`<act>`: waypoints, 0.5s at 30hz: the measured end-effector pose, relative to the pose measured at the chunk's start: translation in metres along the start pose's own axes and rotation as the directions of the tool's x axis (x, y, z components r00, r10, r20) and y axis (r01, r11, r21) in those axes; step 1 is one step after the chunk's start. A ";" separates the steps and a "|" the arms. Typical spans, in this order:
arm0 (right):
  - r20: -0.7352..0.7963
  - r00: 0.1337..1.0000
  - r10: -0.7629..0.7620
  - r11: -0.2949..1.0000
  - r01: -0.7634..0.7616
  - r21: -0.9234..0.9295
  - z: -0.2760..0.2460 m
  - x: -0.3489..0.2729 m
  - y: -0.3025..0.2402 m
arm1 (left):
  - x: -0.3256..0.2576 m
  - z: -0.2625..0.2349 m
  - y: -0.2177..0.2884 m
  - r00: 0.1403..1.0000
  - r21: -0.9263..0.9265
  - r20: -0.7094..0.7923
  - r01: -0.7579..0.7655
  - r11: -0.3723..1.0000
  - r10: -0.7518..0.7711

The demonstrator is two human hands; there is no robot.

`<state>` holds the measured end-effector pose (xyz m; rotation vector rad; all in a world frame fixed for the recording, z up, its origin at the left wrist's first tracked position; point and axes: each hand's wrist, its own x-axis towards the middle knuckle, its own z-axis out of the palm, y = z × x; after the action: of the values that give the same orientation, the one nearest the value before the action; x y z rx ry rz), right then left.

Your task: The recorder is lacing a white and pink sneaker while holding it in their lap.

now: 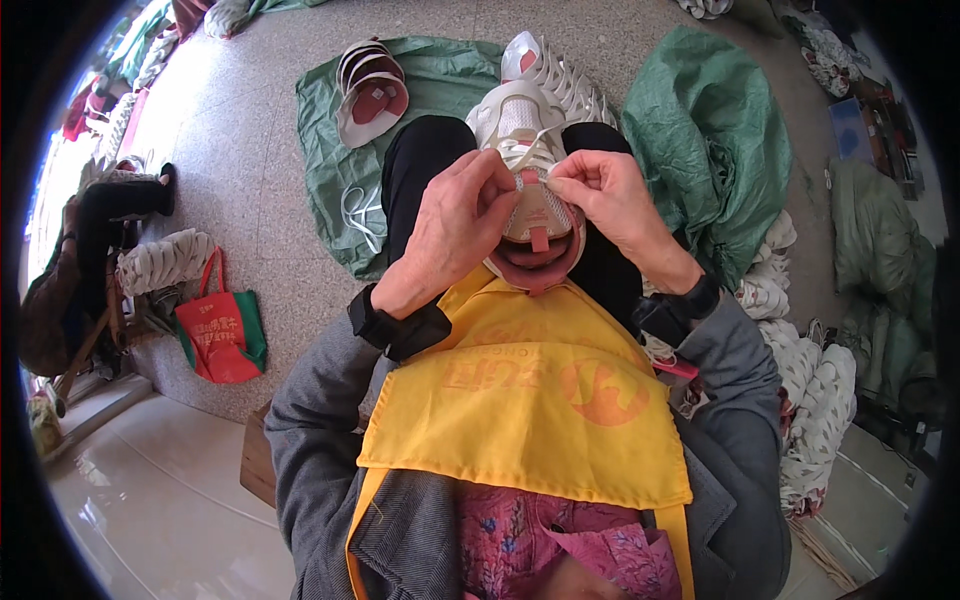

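**Speckled floor, green cloth, and a shoe clasped between two knees**

The speckled floor [265, 130] runs across the upper part of the frame, with a green cloth [325, 170] spread upper left of centre, probably to keep pale goods off the ground. On it sit a nested stack of white-and-red shoe uppers [372, 105] and, lower down, a loose white lace [362, 215]. Both are near the left knee, which looks like a handy place for them.

From where I stand, the shoe [517, 112] is just above the middle of the frame, between the black-trousered knees, toe away from the wearer and red-lined opening against the yellow apron [520, 400]. I'd judge that the legs steady it, leaving both hands free.

The left hand [450, 215] has thumb and forefinger pinched at the left edge of the lacing; whether on lace or edge, I can't tell. Opposite, the right hand [615, 205] pinches what seems to be lace beside the tongue. The even spacing suggests both sides are being kept level.

A row of white uppers [570, 88] stands beyond the right knee, beside a bulky green sack [715, 150].
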<state>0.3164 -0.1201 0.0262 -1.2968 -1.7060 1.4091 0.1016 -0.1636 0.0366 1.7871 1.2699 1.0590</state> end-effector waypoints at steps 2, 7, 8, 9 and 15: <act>0.053 0.998 0.031 1.000 -0.031 0.002 -0.002 0.003 0.000 | -0.001 0.003 -0.003 0.999 0.033 -0.027 -0.040 0.999 0.041; 0.035 0.999 0.039 0.992 -0.042 0.120 0.007 0.009 -0.003 | 0.000 0.008 -0.007 0.997 0.101 -0.052 -0.043 0.994 0.048; 0.069 0.996 0.059 0.992 -0.066 0.111 0.004 0.008 -0.004 | 0.001 0.008 -0.007 0.998 0.111 -0.049 -0.032 0.993 0.038; 0.104 0.991 0.078 0.991 -0.089 0.103 0.002 0.008 -0.005 | 0.001 0.007 -0.007 0.998 0.108 -0.049 -0.036 0.994 0.042; 0.180 0.975 0.129 0.990 -0.136 0.024 -0.003 0.011 -0.012 | 0.002 0.007 -0.007 0.999 0.092 -0.032 -0.036 0.995 0.039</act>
<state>0.3113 -0.1086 0.0369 -1.3198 -1.7257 1.6697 0.1056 -0.1603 0.0283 1.8749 1.3290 1.0709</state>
